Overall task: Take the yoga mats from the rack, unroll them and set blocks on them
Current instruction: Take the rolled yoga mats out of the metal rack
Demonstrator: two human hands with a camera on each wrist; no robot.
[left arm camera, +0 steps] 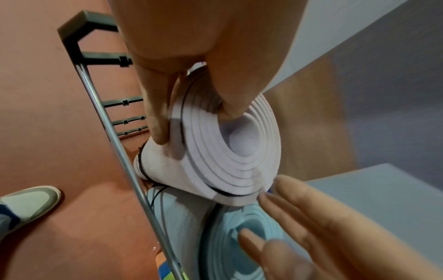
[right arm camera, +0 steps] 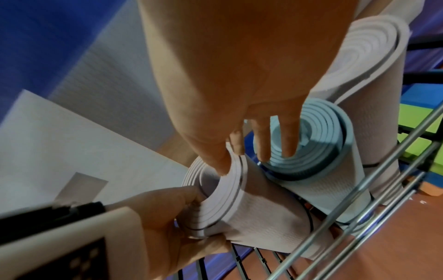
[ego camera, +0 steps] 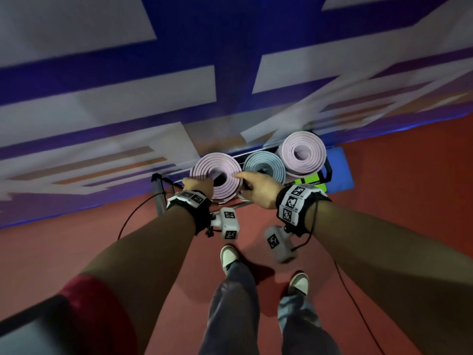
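Three rolled yoga mats stand on end in a metal rack (ego camera: 158,193). The nearest one is a pink mat (ego camera: 225,190). My left hand (ego camera: 198,185) grips its left rim, thumb in the core and fingers (left arm camera: 155,123) outside. On the right rim, my right hand (ego camera: 256,187) pinches the outer layers between thumb and index finger (right arm camera: 236,142); its other fingers stretch out over the light blue mat (ego camera: 265,163). A second pink mat (ego camera: 303,153) stands furthest right. Green blocks (ego camera: 311,184) lie low in the rack behind the mats.
The rack's steel rails (right arm camera: 374,180) run in front of the mats. A blue pad (ego camera: 341,167) and an orange block (right arm camera: 431,187) lie to the right. A blue and white wall stands close behind. My feet (ego camera: 229,256) and a black cable (ego camera: 358,303) are on the red floor.
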